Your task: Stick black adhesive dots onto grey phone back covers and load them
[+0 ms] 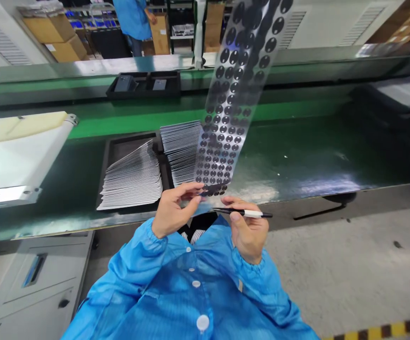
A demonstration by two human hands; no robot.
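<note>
A long clear sheet (222,127) with rows of black round stickers runs down from the top of view to just in front of my chest. My left hand (176,210) is closed at the sheet's lower left corner, thumb and fingers pinching its edge. In my right hand (250,231) are black tweezers (252,214) with a white band, held level. Their tips point left, close below the sheet's bottom edge; whether they grip anything is too small to tell. Left of the sheet, a black tray (101,189) bears two fanned stacks of thin flat pieces (134,182).
A green bench (297,151) spans the view. Another black tray (144,92) with a few dark pieces stands farther back. White equipment (17,160) sits at left, dark stacked trays (378,113) at right. A person in blue (132,19) stands beyond, near cardboard boxes (65,47).
</note>
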